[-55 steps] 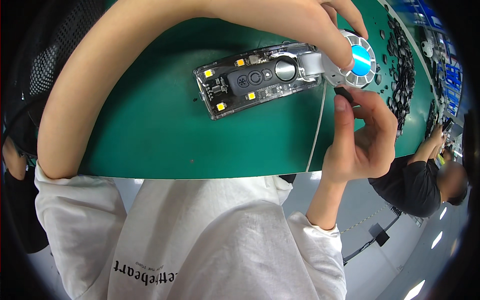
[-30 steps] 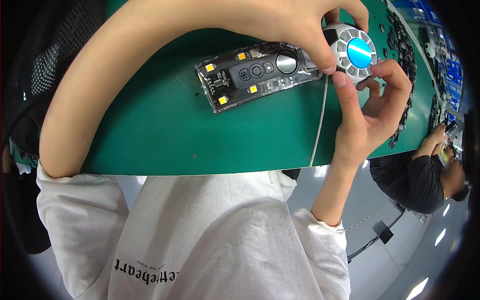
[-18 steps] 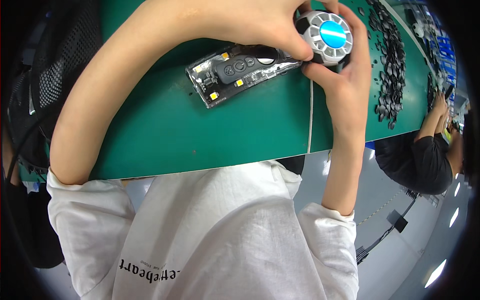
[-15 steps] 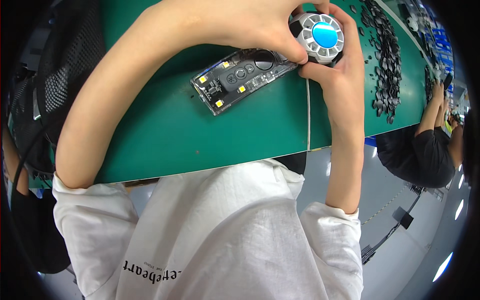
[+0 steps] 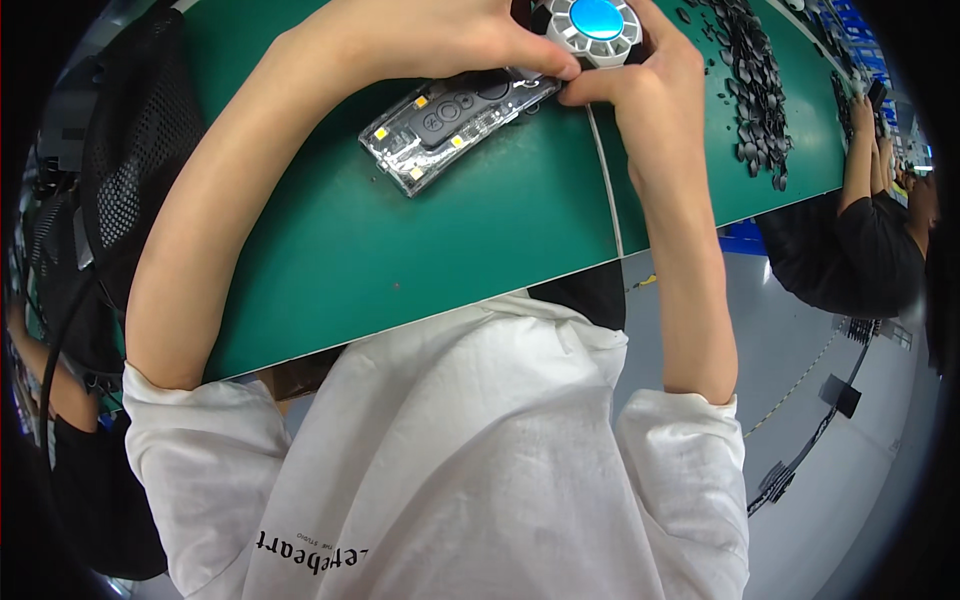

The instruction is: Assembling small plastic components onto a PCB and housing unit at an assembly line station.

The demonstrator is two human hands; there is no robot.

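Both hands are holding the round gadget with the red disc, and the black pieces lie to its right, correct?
No, the disc is blue, as the head view shows. The left hand and right hand hold the round gadget, and the black pieces lie to its right.

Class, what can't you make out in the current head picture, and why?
In the head view:
Round silver device: far rim cut off by the upper edge.
Left hand and right hand: fingertips, thumbs aside, behind the device or past that edge.
Clear case: end nearest the device partly covered by left hand.
Black pieces: too small and heaped to count.
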